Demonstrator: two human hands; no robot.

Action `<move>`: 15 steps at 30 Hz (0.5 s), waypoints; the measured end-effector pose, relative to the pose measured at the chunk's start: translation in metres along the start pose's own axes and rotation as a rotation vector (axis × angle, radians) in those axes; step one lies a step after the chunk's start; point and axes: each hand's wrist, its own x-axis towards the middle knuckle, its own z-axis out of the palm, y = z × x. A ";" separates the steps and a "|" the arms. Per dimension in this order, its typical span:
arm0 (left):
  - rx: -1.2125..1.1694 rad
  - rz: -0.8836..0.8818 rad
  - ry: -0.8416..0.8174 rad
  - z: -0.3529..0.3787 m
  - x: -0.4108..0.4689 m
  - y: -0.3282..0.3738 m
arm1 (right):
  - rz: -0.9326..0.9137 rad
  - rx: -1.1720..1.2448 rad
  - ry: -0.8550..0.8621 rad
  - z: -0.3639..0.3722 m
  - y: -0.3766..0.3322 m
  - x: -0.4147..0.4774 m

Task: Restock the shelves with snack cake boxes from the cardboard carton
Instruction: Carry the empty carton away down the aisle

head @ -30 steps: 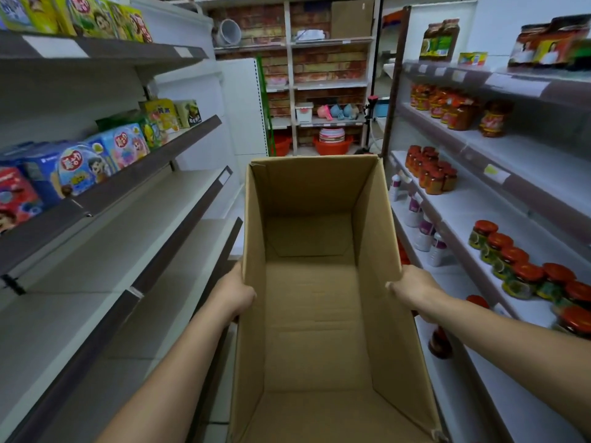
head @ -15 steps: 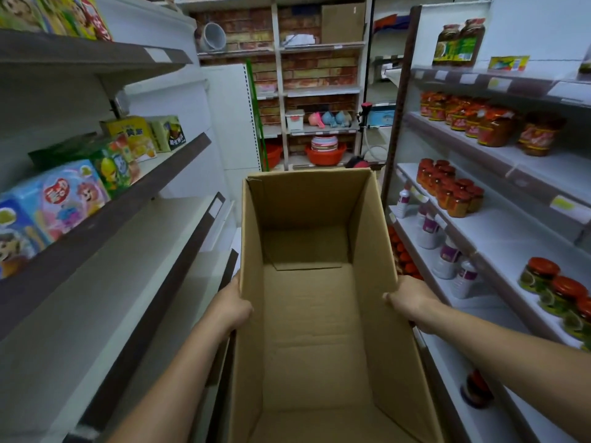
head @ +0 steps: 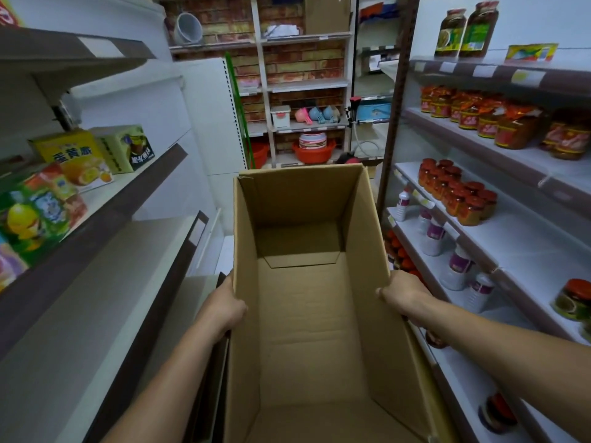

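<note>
Head view looks down a narrow aisle, where the person holds a cardboard carton (head: 303, 330) out in front, between the two runs of shelving. Its open top faces up, and its brown bottom flaps and plain inner walls are in full sight. The left hand (head: 224, 310) grips the rim of the carton's left wall, thumb hooked over the edge and fingers down the outside. The right hand (head: 404, 295) grips the rim of the right wall in the same way, so both hands are clamped on the cardboard, about halfway along its length. On the left shelves (head: 105, 282) the snack cake boxes stand one level up from the bare grey board beside the carton. A yellow box (head: 72, 158) sits toward the far end with a pale green box (head: 128, 148) just beyond it, and a bright green box (head: 35, 219) stands nearer, blurred at the frame's edge. Across the aisle, the right shelves (head: 527, 238) carry red-lidded jars (head: 457, 193) packed in a cluster. White bottles (head: 457, 266) stand on the level below them, close to the carton's right wall, and two tall dark jars (head: 467, 30) are up on the top level. At the far end, more shelving stands against a brick-patterned wall, with a red basin (head: 313, 151) low down and a grey bucket (head: 188, 27) tipped on its side high up.
</note>
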 end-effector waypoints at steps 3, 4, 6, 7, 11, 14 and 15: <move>-0.010 -0.001 0.012 0.002 0.033 0.008 | -0.004 -0.028 -0.020 0.002 -0.011 0.036; -0.015 -0.002 0.015 0.002 0.046 0.012 | -0.003 -0.030 -0.030 0.002 -0.016 0.049; -0.011 -0.010 0.025 0.002 0.073 0.019 | 0.001 -0.024 -0.045 0.005 -0.026 0.078; -0.005 -0.019 0.031 0.003 0.087 0.023 | 0.001 -0.029 -0.051 0.006 -0.031 0.094; 0.000 -0.059 0.054 0.003 0.147 0.044 | -0.041 -0.077 -0.074 0.005 -0.059 0.162; -0.007 -0.079 0.064 0.002 0.194 0.064 | -0.045 -0.062 -0.093 0.000 -0.078 0.212; -0.009 -0.076 0.065 0.003 0.208 0.071 | -0.046 -0.046 -0.102 -0.002 -0.083 0.228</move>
